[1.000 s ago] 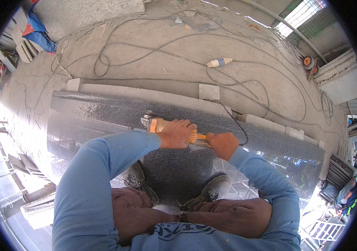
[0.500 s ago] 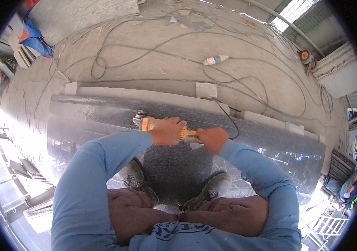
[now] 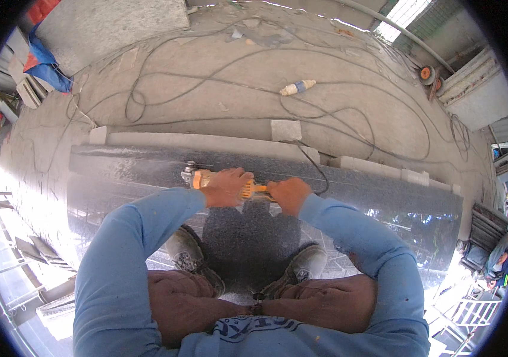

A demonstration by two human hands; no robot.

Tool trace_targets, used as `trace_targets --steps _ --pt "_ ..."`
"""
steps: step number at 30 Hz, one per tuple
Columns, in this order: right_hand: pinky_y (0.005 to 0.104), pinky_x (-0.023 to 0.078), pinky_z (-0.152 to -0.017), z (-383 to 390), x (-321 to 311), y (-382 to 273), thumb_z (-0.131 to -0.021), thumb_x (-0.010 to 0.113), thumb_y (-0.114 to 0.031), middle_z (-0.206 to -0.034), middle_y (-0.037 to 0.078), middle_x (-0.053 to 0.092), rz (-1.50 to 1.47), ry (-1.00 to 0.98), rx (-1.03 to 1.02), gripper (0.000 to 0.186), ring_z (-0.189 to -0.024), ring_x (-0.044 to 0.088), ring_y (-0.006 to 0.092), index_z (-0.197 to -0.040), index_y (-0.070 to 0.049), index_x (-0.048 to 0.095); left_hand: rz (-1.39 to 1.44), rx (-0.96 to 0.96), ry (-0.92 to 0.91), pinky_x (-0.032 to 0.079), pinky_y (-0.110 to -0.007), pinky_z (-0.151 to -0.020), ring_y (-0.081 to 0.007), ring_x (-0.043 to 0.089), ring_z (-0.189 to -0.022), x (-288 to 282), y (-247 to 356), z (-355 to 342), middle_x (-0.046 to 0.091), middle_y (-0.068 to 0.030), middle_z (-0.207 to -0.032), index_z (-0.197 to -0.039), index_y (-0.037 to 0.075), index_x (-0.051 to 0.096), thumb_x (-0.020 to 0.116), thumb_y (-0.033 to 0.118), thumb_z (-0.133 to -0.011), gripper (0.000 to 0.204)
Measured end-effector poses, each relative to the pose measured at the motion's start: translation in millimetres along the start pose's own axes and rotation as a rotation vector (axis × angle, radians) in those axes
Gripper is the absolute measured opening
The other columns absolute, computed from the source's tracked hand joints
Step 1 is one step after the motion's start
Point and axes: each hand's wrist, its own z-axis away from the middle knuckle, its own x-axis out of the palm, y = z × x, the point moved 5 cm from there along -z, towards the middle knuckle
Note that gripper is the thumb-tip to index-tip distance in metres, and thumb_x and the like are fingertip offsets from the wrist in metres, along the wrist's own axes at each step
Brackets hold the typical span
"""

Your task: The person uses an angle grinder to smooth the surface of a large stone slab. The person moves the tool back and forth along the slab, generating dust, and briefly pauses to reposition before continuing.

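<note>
An orange angle grinder with a silver-grey head lies low over a dark, glossy stone slab. My left hand is wrapped over the grinder's body, just behind its head. Behind it, my right hand grips the rear handle. The grinder's disc side faces the far part of the slab, close to a pale line running along the stone; whether the disc touches is too blurred to tell. From the tool's rear a dark cord loops over the slab's far edge.
Pale stone strips and a small square block line the slab's far side. Beyond, long cables and a white-and-blue plug connector lie on the dusty floor. My shoes are at the near side. A large pale slab stands far left.
The view has shifted slightly, so the floor and cables appear a little lower and further left. Both hands keep their grip; the grinder stays at nearly the same place on the slab.
</note>
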Motion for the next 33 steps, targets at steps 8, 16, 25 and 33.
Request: trace_targets --steps 8,16,25,33 --pt "0.0476 0.057 -0.067 33.8 0.1 22.0 -0.086 0.064 -0.015 -0.082 0.016 0.071 0.021 -0.033 0.076 0.025 -0.077 0.072 0.0348 -0.107 -0.004 0.059 -0.001 0.023 -0.012 0.047 -0.047 -0.098 -0.0354 0.056 -0.116 -9.2 42.6 -19.7 0.055 -0.0178 -0.119 -0.136 0.005 0.047 0.079 0.027 -0.073 0.074" --pt "0.0483 0.057 -0.066 27.6 -1.5 15.9 -0.087 0.062 -0.011 -0.081 0.016 0.071 0.027 -0.058 0.095 0.024 -0.075 0.072 0.0344 -0.109 -0.004 0.057 -0.027 0.012 -0.014 0.047 -0.047 -0.097 -0.0352 0.056 -0.115 -6.5 35.9 -15.5 0.055 -0.0174 -0.119 -0.135 0.004 0.047 0.08 0.028 -0.072 0.075" --pt "0.0485 0.057 -0.065 12.0 8.8 12.2 -0.087 0.061 -0.01 -0.08 0.016 0.071 -0.018 0.026 0.041 0.021 -0.074 0.072 0.0345 -0.107 -0.004 0.058 -0.017 0.005 -0.057 0.047 -0.047 -0.097 -0.036 0.057 -0.115 -6.0 21.2 -11.0 0.057 -0.0184 -0.117 -0.134 0.002 0.048 0.079 0.026 -0.073 0.072" --pt "0.0477 0.058 -0.065 -4.7 17.5 8.7 -0.09 0.058 -0.012 -0.081 0.016 0.071 -0.03 0.061 0.026 0.019 -0.075 0.072 0.0347 -0.108 -0.004 0.059 -0.002 -0.021 -0.04 0.048 -0.049 -0.098 -0.0383 0.058 -0.112 1.4 1.1 -5.6 0.056 -0.0185 -0.117 -0.133 0.006 0.05 0.082 0.032 -0.069 0.075"
